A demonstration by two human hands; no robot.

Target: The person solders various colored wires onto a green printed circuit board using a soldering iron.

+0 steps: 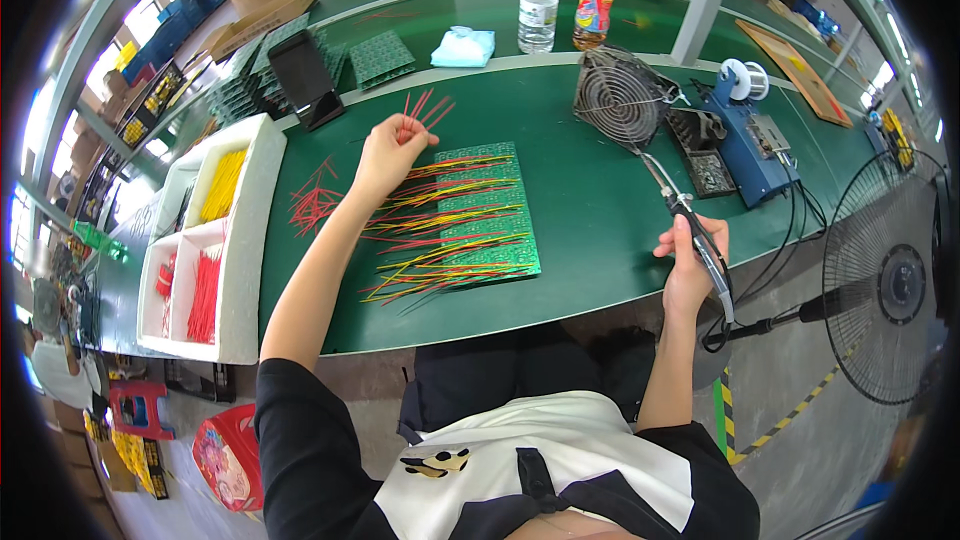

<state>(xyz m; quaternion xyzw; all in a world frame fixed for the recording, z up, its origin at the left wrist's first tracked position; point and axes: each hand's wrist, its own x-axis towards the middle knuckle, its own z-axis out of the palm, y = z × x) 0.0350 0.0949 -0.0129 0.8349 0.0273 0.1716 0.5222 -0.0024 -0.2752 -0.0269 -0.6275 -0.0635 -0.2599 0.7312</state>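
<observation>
My left hand (392,155) is closed on a few thin red wires (428,106), which fan out above its fingers. It is over the upper left corner of a green circuit board panel (530,235). Rows of red and yellow wires (430,258) lie across the panel, their ends sticking out to its left. To the right, my right hand (692,255) is wrapped round a soldering iron (714,268), its tip pointing up and away toward a round-grilled fan (618,100). Left of the panel lies a loose heap of red wires (315,205).
A white foam box (262,230) with yellow and red wires stands at the left. Behind are a phone (303,80), stacked boards (382,60), a water bottle (538,5) and a red bottle (596,0). A blue soldering machine (745,155) and a large fan (890,280) are at the right.
</observation>
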